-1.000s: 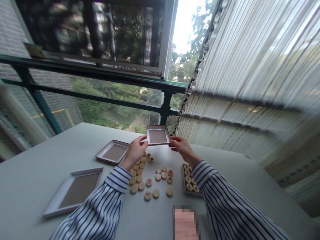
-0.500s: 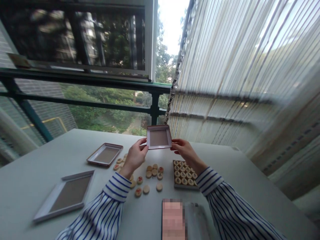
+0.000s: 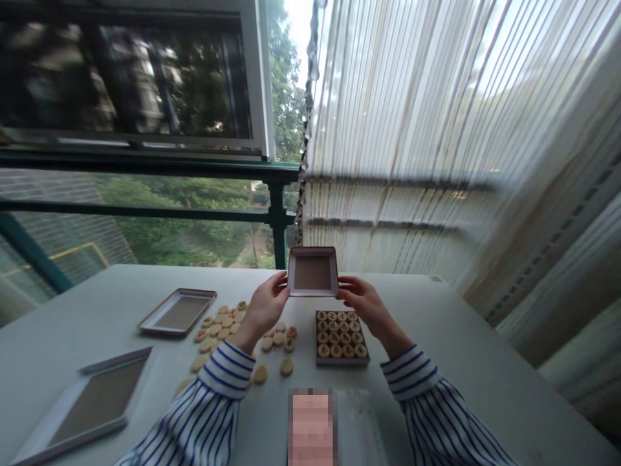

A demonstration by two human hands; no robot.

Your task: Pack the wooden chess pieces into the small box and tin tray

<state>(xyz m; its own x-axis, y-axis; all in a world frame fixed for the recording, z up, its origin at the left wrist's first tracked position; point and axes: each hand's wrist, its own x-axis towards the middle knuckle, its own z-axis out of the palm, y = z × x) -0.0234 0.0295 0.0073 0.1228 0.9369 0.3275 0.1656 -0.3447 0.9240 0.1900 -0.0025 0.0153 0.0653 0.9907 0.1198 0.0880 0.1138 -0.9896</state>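
Between my two hands a small box lid (image 3: 312,272) is held up above the table, its hollow inside facing me. My left hand (image 3: 266,303) grips its left edge, and my right hand (image 3: 367,304) has the lower right corner between thumb and fingers. Below and left of my right hand stands a square box (image 3: 342,338) filled with rows of round xiangqi pieces marked in black. Loose wooden pieces (image 3: 223,323) are scattered around my left forearm, a few with red marks and many showing plain sides. My left sleeve hides some of them.
On the white table (image 3: 466,375), another shallow lid (image 3: 178,313) lies at the far left, and a larger grey tray (image 3: 92,404) sits nearer me. A blurred-out phone (image 3: 312,427) and a clear plastic bag (image 3: 361,424) are at the front. A bead curtain (image 3: 388,129) hangs behind on the right.
My view has turned right, so the table things sit further left. The lid, still in both hands, has shifted toward a spot just above and left of the filled box.
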